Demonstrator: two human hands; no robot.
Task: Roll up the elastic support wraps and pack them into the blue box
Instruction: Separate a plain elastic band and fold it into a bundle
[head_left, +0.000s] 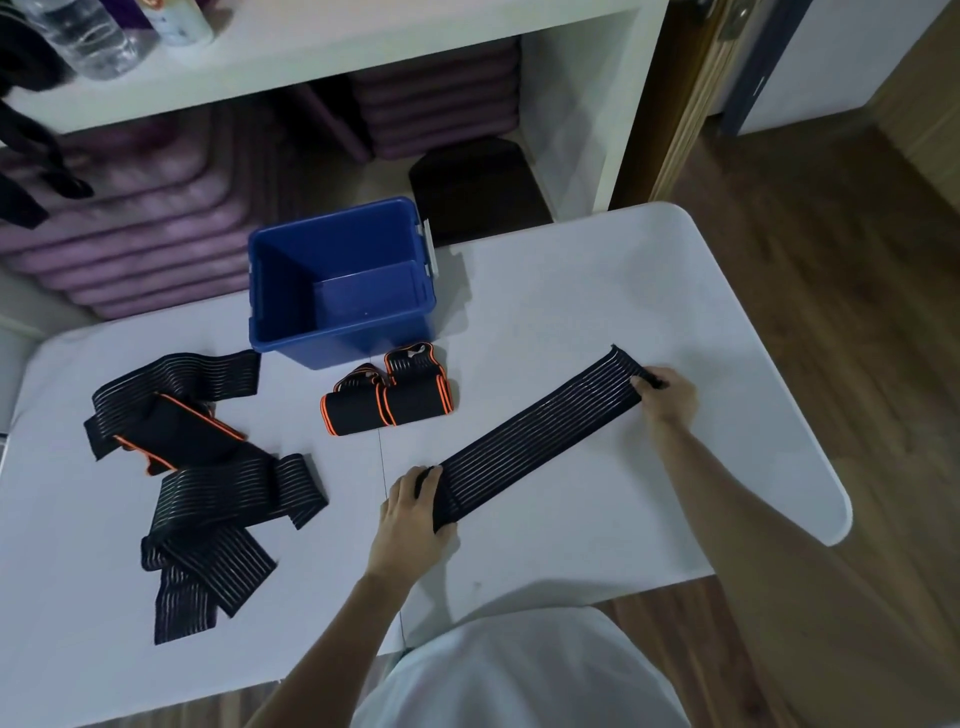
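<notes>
Right hand (670, 397): grip closed on the far end of a long black elastic support wrap with thin pale lengthwise stripes (540, 434), fingers curled over its edge. Left hand (413, 514): grip closed on the near end of the same wrap, fingers over the top, thumb at the lower corner. The wrap is stretched out flat between the two hands and lies diagonally on the white tabletop (597, 312), in front of and to the right of the open blue plastic box (340, 280).

The blue box stands upright near the tabletop's far edge; no wraps are visible in it. Just in front of the box lie two rolled black wraps with orange edging (389, 397), side by side and touching. In front of the box and well to its left sits a loose heap of unrolled black striped wraps (208, 483), overlapping one another, with one orange-edged piece among them.

Behind the box, a white shelf unit (363, 57) holds stacked purple mats (150, 218).
</notes>
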